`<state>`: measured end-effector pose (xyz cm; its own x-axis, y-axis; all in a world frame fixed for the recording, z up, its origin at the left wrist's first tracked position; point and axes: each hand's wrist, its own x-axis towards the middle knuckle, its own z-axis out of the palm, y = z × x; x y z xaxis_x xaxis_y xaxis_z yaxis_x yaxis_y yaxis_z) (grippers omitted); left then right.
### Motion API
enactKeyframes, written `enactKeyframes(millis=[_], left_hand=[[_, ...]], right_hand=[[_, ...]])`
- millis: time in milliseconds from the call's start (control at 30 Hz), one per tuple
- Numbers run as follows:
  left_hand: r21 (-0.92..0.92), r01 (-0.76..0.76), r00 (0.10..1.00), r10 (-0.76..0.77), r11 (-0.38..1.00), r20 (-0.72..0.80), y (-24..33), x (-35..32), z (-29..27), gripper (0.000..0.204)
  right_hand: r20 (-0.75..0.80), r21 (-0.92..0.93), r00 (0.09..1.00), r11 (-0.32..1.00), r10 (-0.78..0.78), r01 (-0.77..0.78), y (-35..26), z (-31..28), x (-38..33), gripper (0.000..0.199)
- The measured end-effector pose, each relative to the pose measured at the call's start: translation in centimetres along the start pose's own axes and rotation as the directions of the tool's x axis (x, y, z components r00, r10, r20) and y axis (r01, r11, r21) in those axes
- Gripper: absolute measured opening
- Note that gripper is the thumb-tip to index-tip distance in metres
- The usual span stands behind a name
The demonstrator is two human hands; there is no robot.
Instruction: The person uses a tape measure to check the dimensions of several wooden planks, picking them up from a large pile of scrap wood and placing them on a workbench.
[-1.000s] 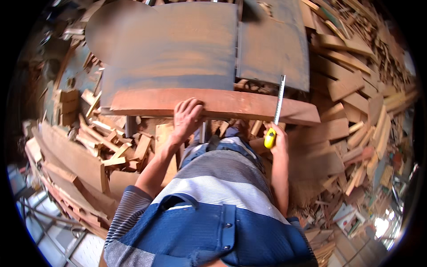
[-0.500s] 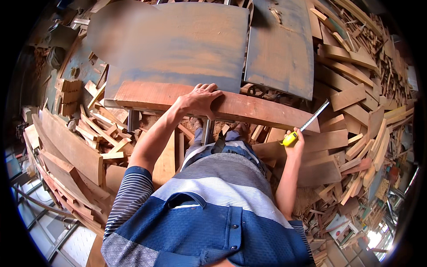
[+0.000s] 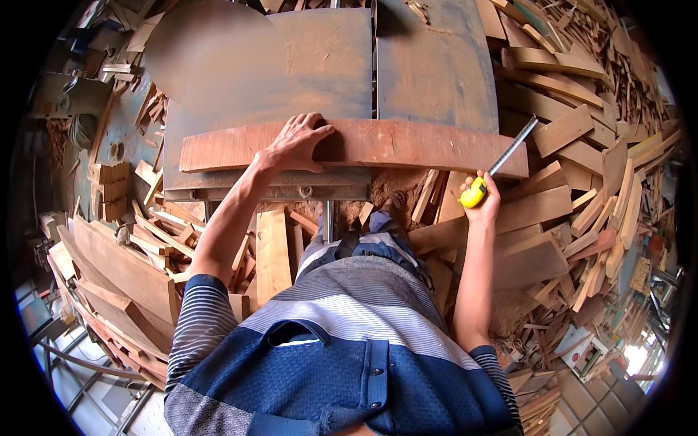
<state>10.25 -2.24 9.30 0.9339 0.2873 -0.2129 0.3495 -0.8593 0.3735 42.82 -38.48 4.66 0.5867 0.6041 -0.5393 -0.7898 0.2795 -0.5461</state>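
A long reddish wooden board lies across the front of a grey metal machine table. My left hand rests flat on the board's near edge, left of its middle, fingers spread. My right hand is off the board's right end and grips a yellow tape measure. Its metal blade sticks out up and to the right, over the board's right tip.
A second grey table plate adjoins on the right. Heaps of wood offcuts fill the floor at right, and planks lie stacked at left. More scraps lie under the table by my legs.
My right hand with the tape measure has swung away from the board to the right, the blade now slanting. My left hand has slid up onto the board.
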Motion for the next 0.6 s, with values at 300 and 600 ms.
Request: enactKeyframes(millis=[300,600], left_hand=[[0.145,0.085,0.996,-0.077,0.986,-0.055,-2.2,1.1,3.1,0.097],[-0.791,0.253,0.96,-0.247,0.556,0.133,9.4,-2.2,5.0,0.041]], right_hand=[[-0.066,-0.012,0.993,0.995,0.097,-0.098,4.7,-0.1,5.1,0.021],[-0.069,-0.737,0.961,0.635,0.27,-0.231,7.5,7.3,-6.3,0.021]])
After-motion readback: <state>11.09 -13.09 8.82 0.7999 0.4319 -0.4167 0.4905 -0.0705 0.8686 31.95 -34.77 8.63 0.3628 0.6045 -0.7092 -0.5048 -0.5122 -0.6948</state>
